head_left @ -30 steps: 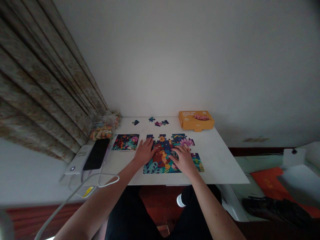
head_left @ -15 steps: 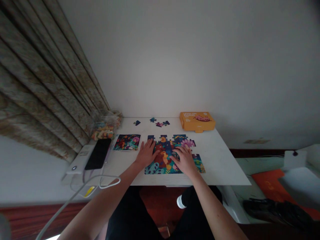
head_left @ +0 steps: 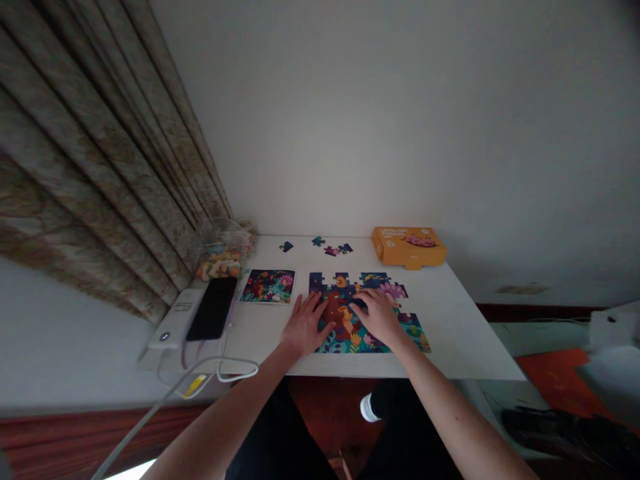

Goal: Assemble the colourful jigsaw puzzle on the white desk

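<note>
A partly joined jigsaw puzzle lies on the white table, with gaps along its far edge and right side. My left hand rests flat over the puzzle's left edge, fingers spread. Over its upper right middle lies my right hand, fingers stretched and slightly bent, touching the pieces. No piece shows between the fingers of either hand. Both hands hide parts of the picture. Toward the wall are several loose puzzle pieces. The printed picture card lies left of the puzzle.
An orange puzzle box stands at the back right. On the left are a black phone, a white power bank, a white cable and a clear plastic bag. The table meets the wall behind.
The view has shifted, so the table appears further right. My left hand has slid nearer to me along the puzzle's left edge. My right hand has moved slightly away from me over the pieces.
</note>
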Tool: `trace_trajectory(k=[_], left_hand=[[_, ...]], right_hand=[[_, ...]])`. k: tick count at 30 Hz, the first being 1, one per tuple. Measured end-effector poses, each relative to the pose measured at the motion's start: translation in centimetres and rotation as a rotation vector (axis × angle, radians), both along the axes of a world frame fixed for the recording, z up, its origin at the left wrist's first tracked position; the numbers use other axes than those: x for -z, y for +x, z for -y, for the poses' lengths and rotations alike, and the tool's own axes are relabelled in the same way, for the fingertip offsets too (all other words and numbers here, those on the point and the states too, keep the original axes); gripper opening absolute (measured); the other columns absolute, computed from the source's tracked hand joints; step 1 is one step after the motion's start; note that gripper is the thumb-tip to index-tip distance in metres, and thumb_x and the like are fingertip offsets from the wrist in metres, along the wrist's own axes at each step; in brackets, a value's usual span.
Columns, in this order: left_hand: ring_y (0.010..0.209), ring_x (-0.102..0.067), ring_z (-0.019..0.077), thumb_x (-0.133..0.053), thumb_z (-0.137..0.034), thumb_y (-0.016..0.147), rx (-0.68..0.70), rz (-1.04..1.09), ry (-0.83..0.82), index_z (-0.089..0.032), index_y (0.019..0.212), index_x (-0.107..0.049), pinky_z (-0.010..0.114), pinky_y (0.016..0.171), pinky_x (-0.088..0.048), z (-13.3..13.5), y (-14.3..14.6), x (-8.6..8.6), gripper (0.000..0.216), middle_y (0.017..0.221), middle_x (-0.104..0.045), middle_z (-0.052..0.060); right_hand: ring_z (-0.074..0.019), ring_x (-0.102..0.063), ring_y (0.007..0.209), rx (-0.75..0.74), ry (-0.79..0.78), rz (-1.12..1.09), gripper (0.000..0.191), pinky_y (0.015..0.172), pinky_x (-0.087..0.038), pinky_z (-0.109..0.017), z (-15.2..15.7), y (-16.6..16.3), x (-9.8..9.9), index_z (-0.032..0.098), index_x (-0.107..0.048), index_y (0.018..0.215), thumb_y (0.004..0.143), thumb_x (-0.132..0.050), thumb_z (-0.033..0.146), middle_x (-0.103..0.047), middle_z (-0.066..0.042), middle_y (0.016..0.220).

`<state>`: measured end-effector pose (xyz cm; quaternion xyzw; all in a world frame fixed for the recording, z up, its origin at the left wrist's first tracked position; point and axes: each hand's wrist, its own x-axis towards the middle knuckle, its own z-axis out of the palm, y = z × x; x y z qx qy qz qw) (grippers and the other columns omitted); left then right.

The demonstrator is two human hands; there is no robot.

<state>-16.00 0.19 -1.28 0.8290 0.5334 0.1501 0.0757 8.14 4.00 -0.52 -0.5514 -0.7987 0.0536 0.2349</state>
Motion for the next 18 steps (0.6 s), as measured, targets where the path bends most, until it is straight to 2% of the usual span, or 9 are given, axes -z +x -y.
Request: trace_trajectory(k=[3,6,9,12,14,18], left_hand=[[0.150,-0.038,0.0311,-0.053,-0.052,0.099,-0.024,0.005,-0.011,-0.018,0.144,-0.056,0.058,0.126,-0.021,0.0,0.1,-0.2,0.056,0.156,-0.048,0.017],[0.149,-0.040,0.0309,-0.055,-0.049,0.098,-0.036,0.033,-0.014,-0.021,0.142,-0.057,0.058,0.126,-0.022,0.0,0.2,-0.4,0.053,0.155,-0.050,0.017],[0.148,-0.041,0.0313,-0.056,-0.047,0.097,-0.032,0.060,-0.016,-0.023,0.141,-0.058,0.060,0.126,-0.021,-0.1,0.2,-0.5,0.051,0.153,-0.052,0.015],[0.147,-0.042,0.0317,-0.057,-0.046,0.096,-0.034,0.071,-0.025,-0.023,0.140,-0.058,0.060,0.126,-0.021,-0.1,0.2,-0.6,0.050,0.152,-0.053,0.015],[0.146,-0.043,0.0318,-0.057,-0.045,0.096,-0.041,0.075,-0.037,-0.022,0.140,-0.059,0.061,0.126,-0.020,-0.2,0.2,-0.7,0.049,0.152,-0.053,0.015],[0.146,-0.043,0.0322,-0.057,-0.044,0.095,-0.046,0.088,-0.040,-0.023,0.139,-0.060,0.061,0.127,-0.019,-0.1,0.2,-0.9,0.049,0.150,-0.055,0.014]], right_hand=[[-0.0277,-0.064,0.109,-0.035,-0.014,-0.022,0.022,0.095,-0.050,-0.042,-3.1,-1.9,-0.5,0.024,-0.074,0.106,0.097,-0.058,0.036,-0.072,-0.010,0.111],[-0.0273,-0.064,0.107,-0.034,-0.051,0.001,0.021,0.095,-0.050,-0.041,-7.2,-3.4,-0.7,0.024,-0.074,0.105,0.097,-0.057,0.033,-0.073,-0.010,0.110],[-0.0279,-0.062,0.117,0.038,-0.099,0.021,0.024,0.098,-0.049,-0.041,-11.6,-4.2,-0.6,0.023,-0.073,0.113,0.095,-0.059,0.031,-0.071,-0.010,0.121],[-0.0286,-0.054,0.132,0.100,-0.154,0.035,0.036,0.105,-0.045,-0.042,-15.5,-4.3,-0.6,0.021,-0.066,0.129,0.094,-0.059,0.027,-0.060,-0.013,0.144],[-0.0327,-0.052,0.135,0.167,-0.238,0.055,0.044,0.107,-0.043,-0.047,-17.5,-4.3,-0.8,0.018,-0.060,0.137,0.096,-0.059,0.035,-0.055,-0.018,0.149],[-0.0412,-0.057,0.127,0.303,-0.321,0.090,0.067,0.101,-0.046,-0.052,-19.6,-4.3,-1.0,0.008,-0.062,0.131,0.091,-0.063,0.061,-0.062,-0.030,0.132]])
